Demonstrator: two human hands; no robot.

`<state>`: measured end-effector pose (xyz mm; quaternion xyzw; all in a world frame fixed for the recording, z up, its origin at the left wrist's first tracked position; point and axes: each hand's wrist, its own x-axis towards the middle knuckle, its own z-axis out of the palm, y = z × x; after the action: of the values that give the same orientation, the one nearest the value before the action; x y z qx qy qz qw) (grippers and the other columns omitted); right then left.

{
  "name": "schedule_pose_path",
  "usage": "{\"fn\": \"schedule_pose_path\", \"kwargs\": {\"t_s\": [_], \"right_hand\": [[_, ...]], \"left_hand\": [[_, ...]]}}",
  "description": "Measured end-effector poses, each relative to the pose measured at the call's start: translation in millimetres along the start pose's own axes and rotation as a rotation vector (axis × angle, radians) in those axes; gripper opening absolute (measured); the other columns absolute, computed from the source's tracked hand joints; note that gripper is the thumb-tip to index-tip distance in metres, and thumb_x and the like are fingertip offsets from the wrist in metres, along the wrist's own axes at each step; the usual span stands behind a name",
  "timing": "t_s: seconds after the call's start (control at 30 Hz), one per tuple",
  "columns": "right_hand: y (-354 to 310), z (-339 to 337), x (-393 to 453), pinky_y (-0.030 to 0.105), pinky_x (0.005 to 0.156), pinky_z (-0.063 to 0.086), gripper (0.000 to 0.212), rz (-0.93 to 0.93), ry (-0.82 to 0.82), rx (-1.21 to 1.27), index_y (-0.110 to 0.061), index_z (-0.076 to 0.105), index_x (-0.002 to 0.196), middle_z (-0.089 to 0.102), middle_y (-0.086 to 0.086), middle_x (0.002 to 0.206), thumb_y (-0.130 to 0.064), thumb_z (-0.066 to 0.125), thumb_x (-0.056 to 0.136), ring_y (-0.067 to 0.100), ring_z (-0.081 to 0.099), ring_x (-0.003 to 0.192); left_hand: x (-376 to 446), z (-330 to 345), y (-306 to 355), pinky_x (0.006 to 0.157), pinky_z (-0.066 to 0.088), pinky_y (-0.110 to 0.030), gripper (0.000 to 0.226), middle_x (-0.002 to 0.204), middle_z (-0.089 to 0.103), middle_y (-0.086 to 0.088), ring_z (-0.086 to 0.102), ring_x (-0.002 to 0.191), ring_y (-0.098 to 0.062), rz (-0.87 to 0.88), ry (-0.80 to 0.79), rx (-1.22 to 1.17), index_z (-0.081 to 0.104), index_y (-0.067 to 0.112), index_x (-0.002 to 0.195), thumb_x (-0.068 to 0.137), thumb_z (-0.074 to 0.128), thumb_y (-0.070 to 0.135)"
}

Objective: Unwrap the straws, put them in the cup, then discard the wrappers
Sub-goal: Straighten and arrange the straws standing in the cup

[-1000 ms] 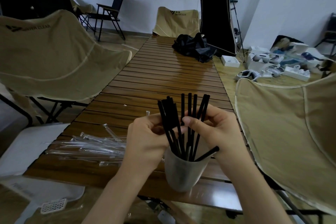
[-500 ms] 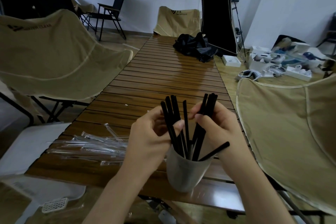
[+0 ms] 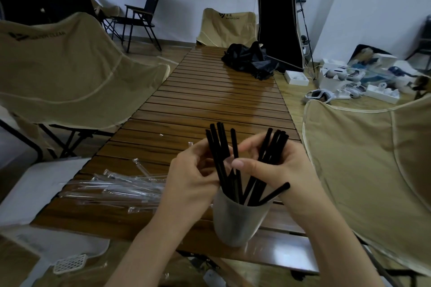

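Slatted and glossy, the wooden tabletop (image 3: 210, 102) ran away from us between tan folding chairs (image 3: 70, 70). Nearest its front edge stood the pale cup (image 3: 235, 221), and the black straws (image 3: 235, 165) stood upright in it, fanned into two bunches, with one straw leaning low over the rim to the right.

Our left hand (image 3: 193, 177) had its grip curled round the left bunch just above the cup, fingers wrapped behind the straws. Our right hand (image 3: 279, 168) held the right bunch in the same way, its thumb reaching across toward the middle straw; both grips were closed on straws, not loose.

Just left of the cup, touching the tabletop, lay the heap of clear wrappers (image 3: 116, 189), long and crinkled, pointing left and away.

Farther along the boards sat a crumpled black bag (image 3: 249, 60). Beyond it stood another tan chair and a tall dark panel (image 3: 277, 11) against the white wall. White boxes and gear (image 3: 349, 79) lay scattered over the floor to the right.
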<state>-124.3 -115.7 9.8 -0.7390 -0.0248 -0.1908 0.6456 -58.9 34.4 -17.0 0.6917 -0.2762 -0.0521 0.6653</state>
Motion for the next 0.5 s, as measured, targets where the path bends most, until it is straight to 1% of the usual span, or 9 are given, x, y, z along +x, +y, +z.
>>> {"fn": "schedule_pose_path", "kwargs": {"t_s": [0.07,0.1,0.2,0.27,0.3,0.37,0.43,0.5], "right_hand": [[1,0,-1,0.037,0.072,0.058,0.012,0.012,-0.024,0.015,-0.010,0.070,0.080,0.069,0.017,0.080,-0.003,0.077,0.073,0.028,0.071,0.081],[1,0,-1,0.042,0.075,0.058,0.010,0.012,-0.022,0.013,-0.010,0.070,0.080,0.070,0.020,0.084,-0.004,0.076,0.074,0.031,0.071,0.084],[-1,0,0,0.050,0.075,0.057,0.007,-0.017,0.062,-0.035,-0.015,0.068,0.081,0.069,0.017,0.083,-0.011,0.074,0.079,0.031,0.070,0.085],[-5,-1,0,0.049,0.076,0.055,0.008,-0.090,0.123,-0.070,-0.015,0.066,0.085,0.068,0.013,0.082,-0.017,0.073,0.080,0.028,0.068,0.084],[-8,-1,1,0.047,0.076,0.054,0.012,-0.134,0.153,-0.079,-0.014,0.064,0.090,0.069,0.010,0.081,-0.017,0.072,0.081,0.025,0.068,0.084],[-12,0,1,0.045,0.080,0.054,0.020,-0.202,0.209,-0.066,-0.009,0.056,0.099,0.070,0.009,0.080,-0.012,0.070,0.084,0.022,0.069,0.085],[-15,2,2,0.045,0.083,0.054,0.022,-0.262,0.250,-0.062,-0.010,0.047,0.098,0.069,0.011,0.080,-0.005,0.065,0.087,0.023,0.070,0.087],[-15,3,3,0.044,0.083,0.054,0.018,-0.310,0.273,-0.094,-0.011,0.051,0.091,0.067,0.011,0.082,0.003,0.061,0.088,0.023,0.069,0.088]], "left_hand": [[0,0,-1,0.079,0.057,-0.025,0.023,0.095,0.070,0.020,0.067,0.094,-0.001,-0.013,-0.003,-0.014,0.066,0.038,0.092,0.069,0.066,0.043],[0,-1,-1,0.081,0.057,-0.027,0.025,0.096,0.070,0.018,0.067,0.094,-0.002,-0.015,-0.009,-0.012,0.066,0.037,0.092,0.069,0.066,0.044],[0,-2,-1,0.083,0.057,-0.032,0.027,0.097,0.071,0.011,0.067,0.096,-0.005,-0.016,-0.019,0.013,0.068,0.031,0.095,0.072,0.067,0.044],[1,-2,-2,0.083,0.056,-0.032,0.023,0.096,0.070,0.010,0.066,0.096,-0.006,-0.016,-0.011,0.042,0.069,0.029,0.095,0.075,0.068,0.042],[1,-1,-2,0.082,0.056,-0.029,0.019,0.095,0.070,0.010,0.066,0.095,-0.006,-0.014,-0.004,0.051,0.069,0.029,0.094,0.077,0.070,0.038],[2,-1,-2,0.078,0.054,-0.022,0.012,0.093,0.070,0.011,0.065,0.093,-0.004,-0.014,0.006,0.053,0.070,0.028,0.092,0.081,0.072,0.029],[2,-1,-2,0.077,0.053,-0.019,0.011,0.093,0.070,0.012,0.065,0.093,-0.003,-0.024,-0.001,0.036,0.070,0.027,0.092,0.082,0.072,0.024],[1,-2,-2,0.077,0.053,-0.018,0.011,0.093,0.070,0.012,0.065,0.093,-0.003,-0.027,-0.013,0.019,0.070,0.026,0.092,0.082,0.072,0.022]]}}
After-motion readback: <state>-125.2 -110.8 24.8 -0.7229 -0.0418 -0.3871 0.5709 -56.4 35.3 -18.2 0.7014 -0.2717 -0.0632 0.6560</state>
